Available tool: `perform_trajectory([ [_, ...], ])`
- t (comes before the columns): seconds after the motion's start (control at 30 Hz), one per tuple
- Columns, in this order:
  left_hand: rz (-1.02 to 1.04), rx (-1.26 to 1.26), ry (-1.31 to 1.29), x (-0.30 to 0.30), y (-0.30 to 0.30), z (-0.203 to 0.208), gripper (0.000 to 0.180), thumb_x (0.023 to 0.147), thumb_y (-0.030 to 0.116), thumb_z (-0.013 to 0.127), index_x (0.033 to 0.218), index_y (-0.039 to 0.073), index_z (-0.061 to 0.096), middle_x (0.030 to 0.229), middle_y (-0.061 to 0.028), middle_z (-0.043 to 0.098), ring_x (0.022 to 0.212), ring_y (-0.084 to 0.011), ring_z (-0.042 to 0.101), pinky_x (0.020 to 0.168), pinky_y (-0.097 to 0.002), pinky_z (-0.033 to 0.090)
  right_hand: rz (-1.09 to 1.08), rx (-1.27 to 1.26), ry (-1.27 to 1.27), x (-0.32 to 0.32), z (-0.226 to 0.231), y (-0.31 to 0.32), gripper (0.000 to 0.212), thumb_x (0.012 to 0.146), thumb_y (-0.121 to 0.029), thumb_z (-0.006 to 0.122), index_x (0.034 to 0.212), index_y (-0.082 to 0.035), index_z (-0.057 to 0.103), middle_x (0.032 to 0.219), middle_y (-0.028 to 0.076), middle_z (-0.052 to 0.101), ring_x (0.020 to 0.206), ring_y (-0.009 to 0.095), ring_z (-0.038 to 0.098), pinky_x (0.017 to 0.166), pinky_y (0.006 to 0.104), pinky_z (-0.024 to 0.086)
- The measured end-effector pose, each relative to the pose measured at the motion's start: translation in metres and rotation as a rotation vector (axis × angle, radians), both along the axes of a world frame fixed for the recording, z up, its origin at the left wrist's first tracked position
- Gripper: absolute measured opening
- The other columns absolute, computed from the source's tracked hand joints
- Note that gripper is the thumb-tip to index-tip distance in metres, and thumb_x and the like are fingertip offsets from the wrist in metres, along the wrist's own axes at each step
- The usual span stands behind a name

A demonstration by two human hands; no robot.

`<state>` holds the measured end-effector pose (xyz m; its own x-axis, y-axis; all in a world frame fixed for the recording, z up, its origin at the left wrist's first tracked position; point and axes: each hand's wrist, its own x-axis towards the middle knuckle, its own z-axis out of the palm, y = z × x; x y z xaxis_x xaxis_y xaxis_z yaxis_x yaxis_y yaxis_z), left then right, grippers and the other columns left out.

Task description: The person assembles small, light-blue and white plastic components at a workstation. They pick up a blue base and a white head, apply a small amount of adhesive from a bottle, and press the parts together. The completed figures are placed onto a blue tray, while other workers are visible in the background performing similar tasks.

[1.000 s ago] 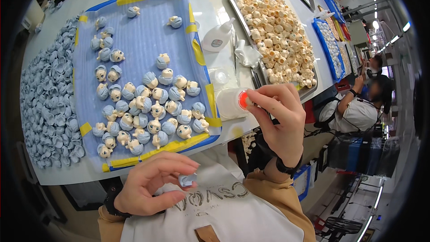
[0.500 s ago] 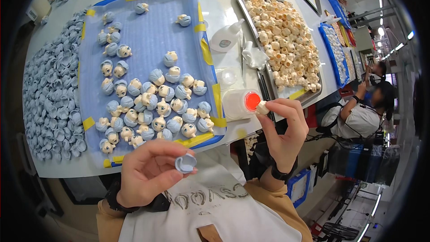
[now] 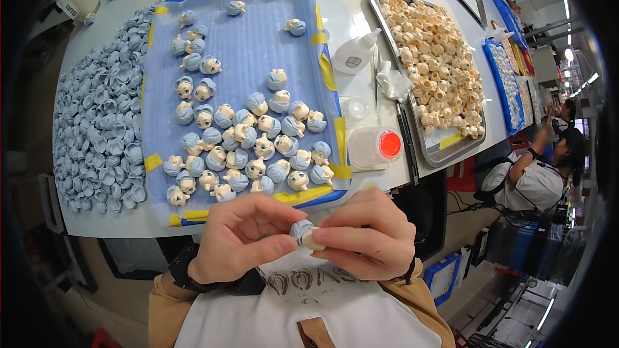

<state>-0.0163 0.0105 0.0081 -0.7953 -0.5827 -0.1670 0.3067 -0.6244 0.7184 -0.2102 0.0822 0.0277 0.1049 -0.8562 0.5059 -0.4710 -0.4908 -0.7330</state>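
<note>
My left hand (image 3: 242,235) and my right hand (image 3: 369,235) meet just below the table's front edge, over my white apron. Between their fingertips they pinch one small doll head (image 3: 305,234), cream face with a pale blue hair cap. Straight ahead lies a blue mat (image 3: 251,38) edged with yellow tape, carrying several finished doll heads (image 3: 255,148) clustered at its near half. A clear bottle with a red cap (image 3: 374,147) lies on its side just right of the mat, apart from both hands.
A heap of loose blue hair caps (image 3: 97,122) covers the table's left side. A metal tray of cream bare heads (image 3: 435,58) sits at the right, with a white glue bottle (image 3: 354,55) beside it. Another person (image 3: 538,177) works at the far right.
My right hand left the red-capped bottle on the table and came down to my left hand; both now hold the doll head together.
</note>
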Motion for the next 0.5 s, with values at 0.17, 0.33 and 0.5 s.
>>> perform_trajectory([
  [0.17,-0.013,-0.021,-0.052,0.0031,0.0013,0.0011,0.025,0.08,-0.004,0.064,0.103,-0.007,0.056,0.1,-0.0126,0.061,0.093,-0.0148,0.06,0.083,-0.0283,0.049,0.006,0.013,0.001,0.0018,0.0007,0.0013,0.034,0.061,-0.002,0.075,0.094,-0.003,0.065,0.083,0.006,0.061,0.069,0.019,0.056,0.056,0.0284,0.04],
  [0.33,-0.032,-0.104,-0.092,0.0009,0.0028,-0.0015,0.022,0.081,-0.002,0.065,0.102,-0.005,0.058,0.098,-0.0112,0.062,0.087,-0.0131,0.061,0.079,-0.0258,0.051,0.022,0.009,0.033,0.0015,-0.0007,0.0017,0.035,0.061,-0.008,0.078,0.093,-0.002,0.066,0.078,0.005,0.06,0.066,0.019,0.054,0.057,0.0285,0.041],
  [0.5,-0.084,0.023,-0.182,0.0006,0.0023,0.0038,0.023,0.085,0.01,0.063,0.1,-0.005,0.056,0.098,-0.0141,0.062,0.088,-0.0162,0.061,0.077,-0.0295,0.051,-0.092,-0.01,0.104,0.0071,0.0018,0.0018,0.037,0.061,-0.017,0.079,0.095,-0.006,0.068,0.085,0.004,0.059,0.075,0.019,0.054,0.062,0.0289,0.044],
])
